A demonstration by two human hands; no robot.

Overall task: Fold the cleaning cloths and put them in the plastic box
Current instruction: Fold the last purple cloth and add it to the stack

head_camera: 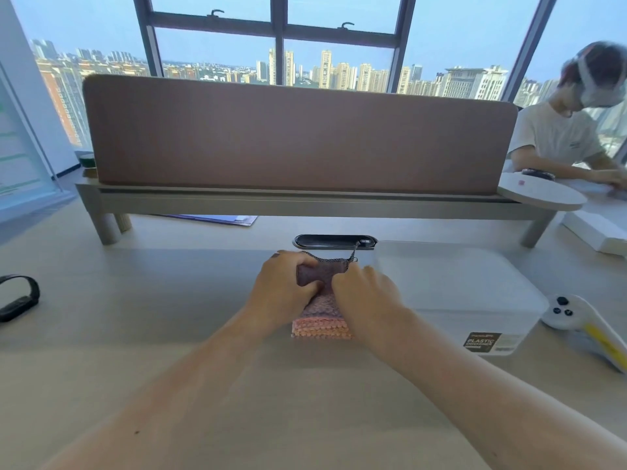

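A grey-purple cleaning cloth (324,278) lies folded on top of a pink cleaning cloth (320,329) at the middle of the table. My left hand (283,288) grips the grey cloth's left edge, thumb over the fabric. My right hand (364,295) pinches the same cloth from the right. A hanging loop sticks up at the cloth's far right corner. The clear plastic box (475,300) stands just right of the cloths, with a dark label on its front wall. My hands hide most of the grey cloth.
A brown desk divider (298,134) on a raised shelf blocks the far side. A black cable port (334,240) sits behind the cloths. A black wristband (18,298) lies at the left, a white controller (573,317) at the right. Another person (570,130) works at back right.
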